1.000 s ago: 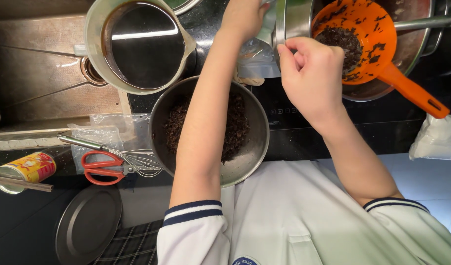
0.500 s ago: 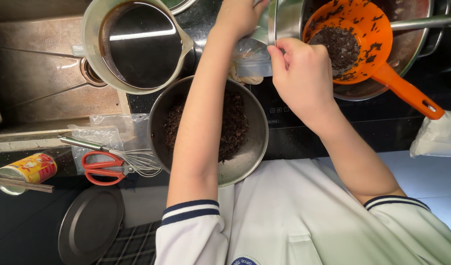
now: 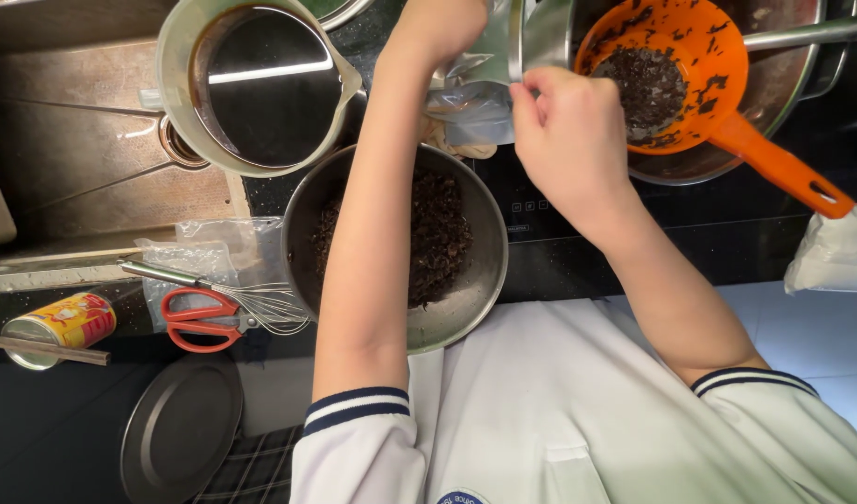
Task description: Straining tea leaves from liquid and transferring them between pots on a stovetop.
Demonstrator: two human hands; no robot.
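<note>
Above round pan [image 3: 466,308] of dark bits: left hand [image 3: 438,33] grips clear bag [image 3: 475,103]; right hand [image 3: 564,126] pinches its edge, steadying opening. Orange strainer [image 3: 671,75] right of pan.

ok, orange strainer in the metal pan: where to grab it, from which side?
Take the orange strainer by its long handle, coming from the lower right. The handle juts past the rim of the metal pan, free of the dark bits in the bowl, and ends in a slotted tip. A grip mid-handle looks safest.
</note>
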